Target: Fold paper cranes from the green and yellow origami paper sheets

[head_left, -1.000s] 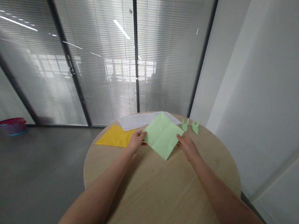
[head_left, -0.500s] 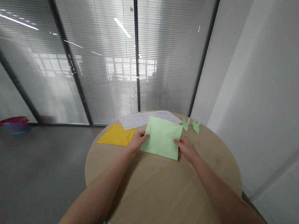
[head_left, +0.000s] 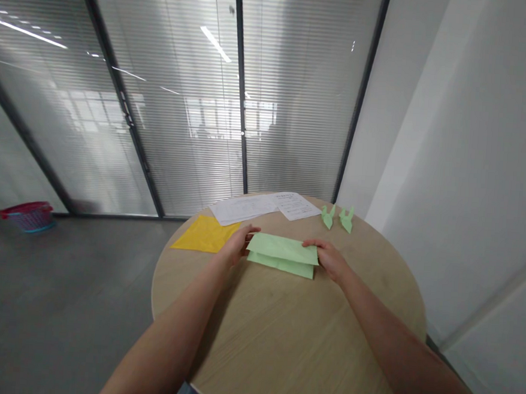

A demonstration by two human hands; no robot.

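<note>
Spanning the gap between the left hand (head_left: pixel 238 244) and the right hand (head_left: pixel 328 260), a light green paper sheet (head_left: pixel 281 247) is held doubled over above the round wooden table (head_left: pixel 289 343), its near edges unaligned and a strip of the lower layer left exposed. By the right hand, the right end is gripped between nearly closed fingers, one of them laid over the upper flap; by the left hand, the left end is held in curled fingers, though how tightly they are closed cannot be told. Whether the tabletop is touched by the lower layer cannot be told either. A crooked crease could be caused if the fold is pressed while the edges are offset, or if one end is pulled harder than the other. Thin paper could also be buckled by too firm a pinch. Should the left hand be swung outward, the yellow paper (head_left: pixel 204 234) just beside it could be nudged; the two green origami cranes (head_left: pixel 328 216), beyond the right hand, are less exposed.
</note>
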